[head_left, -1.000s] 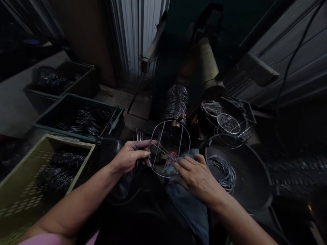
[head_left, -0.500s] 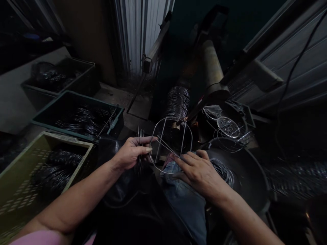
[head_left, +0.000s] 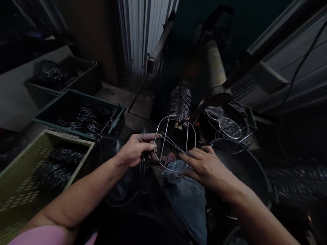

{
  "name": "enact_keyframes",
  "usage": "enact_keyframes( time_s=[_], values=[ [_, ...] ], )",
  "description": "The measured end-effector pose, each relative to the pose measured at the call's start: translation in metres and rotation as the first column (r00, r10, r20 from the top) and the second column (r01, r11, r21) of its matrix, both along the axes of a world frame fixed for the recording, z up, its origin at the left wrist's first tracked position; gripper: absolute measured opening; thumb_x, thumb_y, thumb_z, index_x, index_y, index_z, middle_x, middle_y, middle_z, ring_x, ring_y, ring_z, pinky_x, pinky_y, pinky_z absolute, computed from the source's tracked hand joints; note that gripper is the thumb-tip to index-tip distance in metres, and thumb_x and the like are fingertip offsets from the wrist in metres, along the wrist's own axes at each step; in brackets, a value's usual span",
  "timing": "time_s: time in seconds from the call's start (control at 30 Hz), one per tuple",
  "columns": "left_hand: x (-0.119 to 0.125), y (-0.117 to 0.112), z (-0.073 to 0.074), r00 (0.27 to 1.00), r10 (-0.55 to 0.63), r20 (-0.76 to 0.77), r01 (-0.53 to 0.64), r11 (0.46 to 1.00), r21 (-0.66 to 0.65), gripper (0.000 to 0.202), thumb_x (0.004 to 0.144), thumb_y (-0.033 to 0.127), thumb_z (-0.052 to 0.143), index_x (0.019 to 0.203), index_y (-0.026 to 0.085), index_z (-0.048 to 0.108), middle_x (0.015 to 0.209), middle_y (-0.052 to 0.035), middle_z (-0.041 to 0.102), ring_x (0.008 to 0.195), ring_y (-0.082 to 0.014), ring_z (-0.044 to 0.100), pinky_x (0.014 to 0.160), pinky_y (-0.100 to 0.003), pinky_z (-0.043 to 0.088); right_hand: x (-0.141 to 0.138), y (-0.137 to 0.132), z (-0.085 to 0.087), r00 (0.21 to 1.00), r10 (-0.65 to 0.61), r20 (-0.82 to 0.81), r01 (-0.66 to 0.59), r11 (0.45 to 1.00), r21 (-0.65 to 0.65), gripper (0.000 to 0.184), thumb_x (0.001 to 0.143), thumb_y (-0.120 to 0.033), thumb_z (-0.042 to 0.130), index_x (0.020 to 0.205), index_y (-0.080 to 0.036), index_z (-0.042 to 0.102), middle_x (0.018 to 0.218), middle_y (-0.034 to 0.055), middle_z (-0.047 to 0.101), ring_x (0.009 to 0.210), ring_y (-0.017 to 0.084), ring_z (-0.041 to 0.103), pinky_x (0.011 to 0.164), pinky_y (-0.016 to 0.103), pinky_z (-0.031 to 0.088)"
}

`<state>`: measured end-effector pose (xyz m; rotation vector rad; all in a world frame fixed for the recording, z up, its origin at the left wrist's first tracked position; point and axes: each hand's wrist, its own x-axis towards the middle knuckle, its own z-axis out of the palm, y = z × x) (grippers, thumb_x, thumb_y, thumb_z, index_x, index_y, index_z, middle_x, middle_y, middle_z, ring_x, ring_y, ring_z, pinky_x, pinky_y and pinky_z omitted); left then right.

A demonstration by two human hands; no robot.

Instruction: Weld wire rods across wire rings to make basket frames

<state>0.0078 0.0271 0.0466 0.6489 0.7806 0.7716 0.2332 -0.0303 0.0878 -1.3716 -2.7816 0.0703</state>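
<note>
My left hand [head_left: 135, 151] is closed round a bundle of thin wire rings [head_left: 144, 149] and pinches the left rim of a round wire frame [head_left: 176, 141] that has straight cross wires. My right hand [head_left: 204, 166] holds the frame's lower right side, its fingers pinched on the loose cross wires. The frame stands tilted above my knee in blue jeans [head_left: 186, 197], just before a machine arm with a copper tip [head_left: 190, 117]. A thick coil of stacked wire rings [head_left: 178, 102] hangs on the machine behind it.
To the left stand a yellow-green crate [head_left: 33, 177], a dark green crate [head_left: 76, 115] and a further crate [head_left: 63, 78], all holding wire parts. A dark round basin [head_left: 252, 170] and a bin of finished wire frames [head_left: 230, 127] lie to the right. A corrugated wall rises behind.
Both hands have lifted the wire frame up and slightly right, closer to the machine's copper tip. The right hand has slid off the jeans onto the frame's lower right side.
</note>
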Motion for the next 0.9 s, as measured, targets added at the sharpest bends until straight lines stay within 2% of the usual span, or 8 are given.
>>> enact_keyframes(
  time_s=[0.2, 0.33, 0.5, 0.57, 0.7, 0.77, 0.83, 0.9],
  values=[
    [-0.003, -0.001, -0.006, 0.999, 0.006, 0.047, -0.005, 1.0, -0.02, 0.036, 0.067, 0.013, 0.065, 0.103, 0.012, 0.065, 0.07, -0.005, 0.063, 0.055, -0.0138, 0.06, 0.054, -0.029, 0.051, 0.001, -0.008, 0.011, 0.999, -0.002, -0.036, 0.002, 1.0, 0.004, 0.032, 0.085, -0.039, 0.052, 0.109, -0.018, 0.056, 0.086, 0.0059, 0.064, 0.08, 0.019, 0.057, 0.077, 0.036, 0.031],
    [-0.007, -0.006, -0.021, 0.98, 0.048, 0.195, -0.015, 0.986, -0.167, 0.034, 0.078, 0.033, 0.057, 0.102, 0.011, 0.063, 0.069, -0.0048, 0.061, 0.057, -0.0141, 0.06, 0.054, -0.027, 0.047, -0.014, -0.01, 0.032, 0.998, 0.009, -0.061, -0.001, 0.992, 0.127, 0.026, 0.091, -0.027, 0.043, 0.111, -0.018, 0.056, 0.092, 0.0064, 0.065, 0.081, 0.018, 0.056, 0.08, 0.038, 0.029],
    [-0.004, -0.023, -0.049, 0.962, 0.04, 0.271, 0.027, 0.971, -0.239, 0.044, 0.078, 0.052, 0.051, 0.09, 0.012, 0.065, 0.072, -0.0069, 0.063, 0.063, -0.0165, 0.061, 0.055, -0.027, 0.046, -0.072, 0.031, 0.03, 0.978, 0.178, 0.109, -0.194, 0.968, 0.159, 0.025, 0.088, -0.021, 0.045, 0.11, -0.018, 0.057, 0.099, 0.0065, 0.064, 0.087, 0.02, 0.052, 0.074, 0.037, 0.028],
    [-0.005, -0.029, -0.056, 0.96, 0.036, 0.276, 0.037, 0.966, -0.256, 0.048, 0.076, 0.057, 0.051, 0.085, 0.012, 0.066, 0.073, -0.0082, 0.064, 0.064, -0.0173, 0.06, 0.057, -0.027, 0.045, -0.091, 0.051, 0.025, 0.95, 0.243, 0.194, -0.267, 0.957, 0.109, 0.018, 0.087, -0.023, 0.046, 0.092, -0.018, 0.063, 0.083, 0.0041, 0.065, 0.083, 0.02, 0.051, 0.07, 0.035, 0.027],
    [-0.017, -0.037, -0.057, 0.955, 0.037, 0.295, 0.021, 0.981, -0.192, 0.063, 0.073, 0.064, 0.047, 0.1, 0.01, 0.066, 0.085, -0.0125, 0.066, 0.078, -0.021, 0.061, 0.064, -0.029, 0.046, -0.093, 0.06, 0.027, 0.933, 0.264, 0.243, -0.289, 0.955, 0.073, 0.013, 0.081, -0.019, 0.053, 0.075, -0.018, 0.064, 0.069, 0.0027, 0.063, 0.076, 0.018, 0.053, 0.069, 0.034, 0.026],
    [-0.025, -0.038, -0.052, 0.948, 0.014, 0.317, 0.024, 0.993, -0.117, 0.072, 0.07, 0.068, 0.046, 0.108, 0.009, 0.063, 0.093, -0.0147, 0.065, 0.088, -0.0232, 0.059, 0.07, -0.031, 0.046, -0.079, 0.046, 0.029, 0.97, 0.181, 0.161, -0.198, 0.975, 0.098, 0.012, 0.079, -0.017, 0.053, 0.081, -0.018, 0.065, 0.07, 0.003, 0.064, 0.071, 0.017, 0.054, 0.067, 0.033, 0.028],
    [-0.03, -0.038, -0.046, 0.944, -0.011, 0.329, 0.029, 0.998, -0.048, 0.078, 0.066, 0.07, 0.049, 0.111, 0.008, 0.062, 0.099, -0.0163, 0.064, 0.096, -0.0254, 0.057, 0.076, -0.033, 0.045, -0.059, 0.026, 0.022, 1.0, -0.018, -0.019, 0.02, 0.993, 0.114, 0.017, 0.081, -0.016, 0.051, 0.086, -0.018, 0.066, 0.072, 0.0039, 0.065, 0.065, 0.016, 0.055, 0.065, 0.031, 0.031],
    [-0.032, -0.037, -0.042, 0.96, -0.03, 0.278, 0.031, 1.0, 0.003, 0.071, 0.062, 0.062, 0.061, 0.111, 0.01, 0.062, 0.098, -0.0148, 0.065, 0.094, -0.025, 0.058, 0.079, -0.034, 0.044, -0.039, 0.008, 0.005, 0.895, -0.301, -0.328, 0.325, 0.946, 0.018, 0.019, 0.082, -0.022, 0.051, 0.09, -0.018, 0.067, 0.076, 0.0049, 0.067, 0.065, 0.015, 0.057, 0.064, 0.029, 0.035]
  ],
)
